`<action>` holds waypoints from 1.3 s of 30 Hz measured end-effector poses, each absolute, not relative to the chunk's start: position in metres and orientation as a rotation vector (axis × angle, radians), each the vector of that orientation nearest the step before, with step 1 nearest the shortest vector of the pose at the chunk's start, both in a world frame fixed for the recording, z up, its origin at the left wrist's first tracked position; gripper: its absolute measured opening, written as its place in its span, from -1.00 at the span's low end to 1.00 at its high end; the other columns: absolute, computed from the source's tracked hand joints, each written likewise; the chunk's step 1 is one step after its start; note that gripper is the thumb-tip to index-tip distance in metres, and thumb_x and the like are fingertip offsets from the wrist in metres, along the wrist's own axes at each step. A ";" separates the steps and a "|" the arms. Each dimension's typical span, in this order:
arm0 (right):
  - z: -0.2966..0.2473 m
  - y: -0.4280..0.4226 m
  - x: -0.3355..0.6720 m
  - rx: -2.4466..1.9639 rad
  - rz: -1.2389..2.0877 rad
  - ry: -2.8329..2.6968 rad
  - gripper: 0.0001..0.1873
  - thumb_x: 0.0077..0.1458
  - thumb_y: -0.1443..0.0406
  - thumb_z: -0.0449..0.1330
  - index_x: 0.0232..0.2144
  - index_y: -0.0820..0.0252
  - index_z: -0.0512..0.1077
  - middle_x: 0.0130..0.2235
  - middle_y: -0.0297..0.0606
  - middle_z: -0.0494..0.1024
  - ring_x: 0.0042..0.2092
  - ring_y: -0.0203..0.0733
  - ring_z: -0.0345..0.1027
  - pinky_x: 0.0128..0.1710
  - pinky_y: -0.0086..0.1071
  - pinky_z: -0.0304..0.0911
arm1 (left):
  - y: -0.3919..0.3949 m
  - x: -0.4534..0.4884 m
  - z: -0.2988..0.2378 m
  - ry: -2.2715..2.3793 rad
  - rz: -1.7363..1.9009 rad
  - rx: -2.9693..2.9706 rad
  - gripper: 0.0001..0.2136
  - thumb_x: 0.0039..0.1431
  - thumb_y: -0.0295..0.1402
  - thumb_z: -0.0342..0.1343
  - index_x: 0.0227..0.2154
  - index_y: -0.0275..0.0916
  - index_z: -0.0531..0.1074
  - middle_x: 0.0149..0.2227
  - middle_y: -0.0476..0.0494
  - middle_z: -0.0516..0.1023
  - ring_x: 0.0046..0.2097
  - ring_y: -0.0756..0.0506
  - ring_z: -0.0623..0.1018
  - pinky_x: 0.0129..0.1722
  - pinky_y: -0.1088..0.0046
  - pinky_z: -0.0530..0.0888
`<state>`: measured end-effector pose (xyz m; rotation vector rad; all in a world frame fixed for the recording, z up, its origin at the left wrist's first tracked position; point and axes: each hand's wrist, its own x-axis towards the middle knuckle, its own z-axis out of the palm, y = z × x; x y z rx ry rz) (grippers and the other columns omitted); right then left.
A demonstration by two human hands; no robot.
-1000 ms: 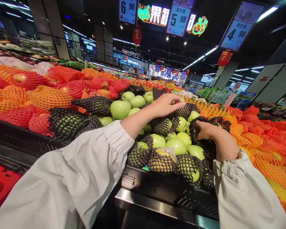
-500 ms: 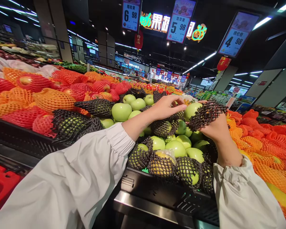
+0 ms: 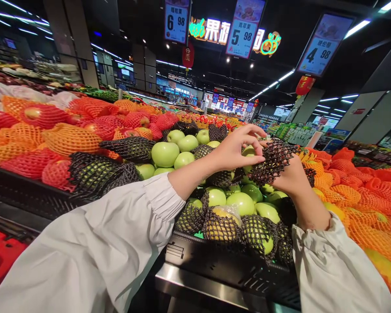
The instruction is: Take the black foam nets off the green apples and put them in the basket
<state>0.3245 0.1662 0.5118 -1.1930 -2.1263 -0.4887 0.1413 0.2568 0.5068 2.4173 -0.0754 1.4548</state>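
My right hand (image 3: 288, 176) is wrapped round a black foam fruit net (image 3: 272, 163), bunched up above the pile of green apples. A green apple (image 3: 248, 151) shows at the net's left end, partly hidden behind fingers. My left hand (image 3: 243, 148) curls over that apple, its thumb and fingertips at the net's edge. How far the net covers the fruit I cannot tell. Below both hands lie more bare green apples (image 3: 240, 203), and several others sit in black nets along the front, such as one netted apple (image 3: 259, 234).
A black crate (image 3: 215, 261) with a metal front rail (image 3: 195, 278) holds the apples. Fruit in red and orange nets (image 3: 71, 139) lies to the left, with orange-netted fruit (image 3: 361, 208) on the right. A red basket (image 3: 1, 252) is at lower left. Price screens (image 3: 246, 28) hang overhead.
The netted apple and my right hand have shifted left, towards my left hand. My left fingers, earlier just apart from the apple, now curl over it at the net's edge.
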 end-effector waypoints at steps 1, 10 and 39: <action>0.512 0.167 0.325 -1.208 -0.494 -2.127 -0.39 -0.05 0.03 0.37 0.08 -0.03 0.51 -0.01 -0.21 0.65 0.12 0.17 0.47 0.23 0.06 0.30 | 0.259 0.141 0.507 -0.072 1.451 2.410 -0.92 0.14 -0.42 0.27 -0.44 -0.22 0.49 0.05 -0.21 0.46 0.17 -0.17 0.47 0.26 0.08 0.35; 0.508 0.169 0.330 -1.124 -0.522 -2.109 -0.38 -0.07 0.02 0.40 0.05 0.04 0.53 0.00 -0.17 0.64 0.07 0.18 0.50 0.16 0.06 0.34 | 0.263 0.139 0.507 -0.019 1.423 2.391 -0.82 0.09 -0.29 0.35 -0.34 -0.23 0.48 0.06 -0.24 0.42 0.16 -0.19 0.46 0.25 0.06 0.35; 0.500 0.171 0.333 -1.221 -0.634 -1.942 0.01 -0.31 -0.08 0.45 0.13 0.22 0.22 -0.06 0.02 0.53 -0.02 0.30 0.49 0.08 0.12 0.38 | 0.253 0.140 0.506 0.239 1.109 2.188 -0.61 0.11 -0.06 0.25 -0.18 -0.21 0.31 -0.11 -0.15 0.47 -0.19 -0.07 0.48 -0.10 0.30 0.43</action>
